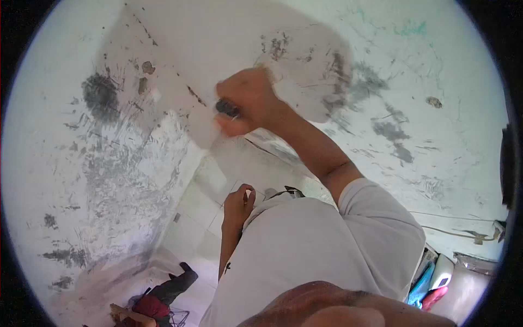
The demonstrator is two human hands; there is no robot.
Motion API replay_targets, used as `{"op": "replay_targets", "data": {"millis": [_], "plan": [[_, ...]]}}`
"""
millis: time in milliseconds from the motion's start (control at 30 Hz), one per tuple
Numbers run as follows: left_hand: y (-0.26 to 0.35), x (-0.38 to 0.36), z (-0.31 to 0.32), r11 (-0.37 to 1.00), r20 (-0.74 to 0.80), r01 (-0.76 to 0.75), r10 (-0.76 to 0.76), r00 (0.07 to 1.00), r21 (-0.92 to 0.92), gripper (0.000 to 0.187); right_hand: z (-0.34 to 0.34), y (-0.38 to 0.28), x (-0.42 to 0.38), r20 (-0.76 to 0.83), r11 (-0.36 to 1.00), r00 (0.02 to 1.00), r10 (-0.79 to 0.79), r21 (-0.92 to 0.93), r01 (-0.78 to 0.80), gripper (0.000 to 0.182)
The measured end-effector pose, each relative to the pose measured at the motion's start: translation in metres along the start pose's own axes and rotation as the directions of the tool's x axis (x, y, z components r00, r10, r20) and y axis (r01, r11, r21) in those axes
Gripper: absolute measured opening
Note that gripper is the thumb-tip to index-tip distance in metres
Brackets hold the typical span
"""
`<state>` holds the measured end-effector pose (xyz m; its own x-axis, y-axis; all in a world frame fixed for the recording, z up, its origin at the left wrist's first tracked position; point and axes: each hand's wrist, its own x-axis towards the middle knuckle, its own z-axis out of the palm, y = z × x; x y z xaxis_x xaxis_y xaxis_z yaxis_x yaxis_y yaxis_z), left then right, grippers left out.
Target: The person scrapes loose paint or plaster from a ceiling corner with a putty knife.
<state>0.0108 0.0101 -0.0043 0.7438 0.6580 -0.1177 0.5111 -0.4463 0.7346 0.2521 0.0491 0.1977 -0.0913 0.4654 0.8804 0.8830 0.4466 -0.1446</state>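
My right hand (248, 101) is raised against the wall, fingers wrapped round the dark handle of a tool (227, 108). Its blade is hidden against a smooth pale patch of plaster (218, 43). My right arm runs down from it to the short white sleeve (376, 212). My left hand (238, 206) hangs lower, close to my white shirt (305, 250), with its fingers curled. Something thin and dark shows at the fingertips, but I cannot make out what it is.
The wall (109, 163) around the pale patch is rough, whitish, with grey scraped marks. Pale floor tiles (201, 212) lie below. Dark and red items (163, 297) sit on the floor at lower left. Blue, pink and white objects (436, 280) stand at lower right.
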Motion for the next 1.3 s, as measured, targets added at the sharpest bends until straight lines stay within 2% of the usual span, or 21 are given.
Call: {"op": "replay_targets", "data": {"millis": [100,167,233,300,367,433,467,500,567,600,633,700,767,833,900,1033,1067,1100,1167,1200,1300], "plan": [[-0.011,-0.002,0.004,0.998,-0.017,-0.052,0.052,0.998,0.037,0.011,-0.01,-0.03,0.008,0.153,0.979,0.972,-0.176,0.127,0.158,0.04],[-0.016,-0.005,0.008,0.994,-0.02,-0.04,0.042,0.999,0.101,0.01,0.006,-0.004,0.01,0.115,0.986,0.985,-0.126,0.122,0.112,0.039],[0.001,-0.004,-0.002,1.0,0.008,0.013,-0.013,1.0,0.017,0.01,0.012,0.012,0.015,0.037,0.996,0.999,-0.002,0.085,-0.002,0.038],[0.0,-0.005,-0.004,1.0,-0.024,-0.031,0.031,0.999,-0.002,0.01,0.01,-0.014,0.006,0.013,0.974,0.985,-0.171,0.153,0.167,0.04],[-0.001,-0.006,-0.003,0.998,0.039,0.027,-0.03,0.999,0.054,0.01,-0.004,-0.019,0.01,-0.022,0.963,0.974,-0.225,0.151,0.225,0.041],[-0.002,-0.015,0.001,0.999,0.002,-0.011,0.011,1.0,0.047,0.01,0.009,0.024,0.009,0.036,0.988,0.999,0.039,0.145,-0.043,0.038],[0.001,-0.015,-0.001,0.999,0.003,-0.016,0.016,1.0,0.03,0.01,0.019,0.018,0.007,0.036,0.993,0.997,-0.072,0.099,0.068,0.035],[0.002,-0.009,-0.004,0.999,-0.008,-0.028,0.028,1.0,0.017,0.011,0.012,0.004,0.01,0.027,0.992,0.996,-0.083,0.093,0.08,0.035],[-0.004,-0.006,-0.003,0.999,0.027,-0.005,0.004,1.0,0.047,0.012,-0.008,-0.031,0.013,-0.032,0.96,0.978,-0.204,0.191,0.207,0.034],[-0.004,-0.006,-0.002,0.998,-0.004,-0.013,0.014,1.0,0.054,0.011,-0.01,-0.022,0.016,0.053,0.949,0.966,-0.254,0.207,0.238,0.037],[-0.003,-0.01,-0.001,0.998,-0.027,-0.016,0.017,0.999,0.062,0.011,0.001,-0.008,0.014,0.056,0.949,0.967,-0.248,0.216,0.231,0.037],[-0.002,-0.014,0.0,0.999,-0.004,0.005,-0.005,1.0,0.054,0.011,0.025,0.015,0.006,0.115,0.997,0.993,0.015,0.077,-0.024,0.039],[-0.007,-0.012,-0.001,0.999,0.03,0.014,-0.015,0.999,0.042,0.011,0.01,-0.016,0.008,0.051,0.978,0.987,-0.151,0.154,0.142,0.037],[-0.003,-0.009,-0.003,0.996,0.04,0.04,-0.043,0.998,0.078,0.012,-0.01,-0.025,0.017,-0.044,0.955,0.983,-0.18,0.233,0.185,0.037],[-0.005,-0.013,-0.001,0.998,0.018,0.016,-0.017,1.0,0.06,0.012,0.001,0.013,0.019,0.088,0.992,0.994,0.07,0.099,-0.079,0.036],[-0.008,-0.014,0.0,0.997,0.023,0.007,-0.009,1.0,0.072,0.011,-0.003,-0.023,0.012,0.064,0.979,0.99,-0.123,0.169,0.111,0.032],[-0.01,-0.013,0.002,0.996,0.007,0.007,-0.008,1.0,0.087,0.011,-0.003,-0.015,0.012,-0.032,0.964,0.99,-0.136,0.227,0.14,0.033],[-0.007,-0.014,0.002,0.997,0.007,0.017,-0.018,1.0,0.08,0.011,0.005,-0.003,0.011,-0.024,0.962,0.991,-0.134,0.237,0.136,0.033],[0.001,-0.017,-0.003,0.998,0.017,0.063,-0.064,0.998,0.019,0.011,0.018,0.013,0.006,0.09,0.995,0.996,0.011,0.101,-0.02,0.024],[-0.002,-0.017,-0.001,1.0,-0.001,0.004,-0.004,1.0,0.025,0.011,0.007,-0.005,0.008,0.114,0.991,0.993,-0.027,0.134,0.011,0.026],[-0.012,-0.018,0.003,1.0,0.008,0.0,0.0,1.0,0.022,0.011,-0.012,-0.021,0.018,-0.069,0.954,0.98,-0.187,0.224,0.198,0.031]]}}
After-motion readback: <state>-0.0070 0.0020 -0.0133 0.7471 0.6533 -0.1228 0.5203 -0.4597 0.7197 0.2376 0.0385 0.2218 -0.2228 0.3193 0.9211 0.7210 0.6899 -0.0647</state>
